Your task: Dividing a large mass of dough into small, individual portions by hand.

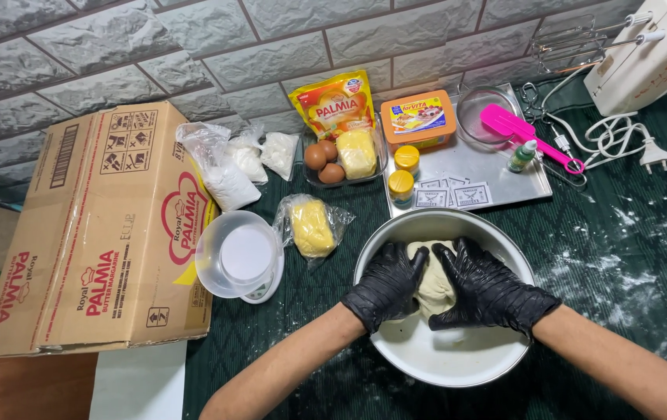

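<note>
A pale lump of dough (431, 280) lies in a round metal bowl (458, 362) on the dark green cloth. Both my hands wear black gloves. My left hand (384, 286) presses on the dough's left side and my right hand (485, 288) clasps its right side, fingers curled over it. Most of the dough is hidden under the gloves.
A cardboard box (96, 233) lies at left. Beside it are a clear bowl on a small scale (240, 255), bagged yellow butter (312, 227), bags of white powder (228, 175), eggs (322, 162), a metal tray (497, 167) with a pink spatula (516, 128), and a hand mixer (649, 50).
</note>
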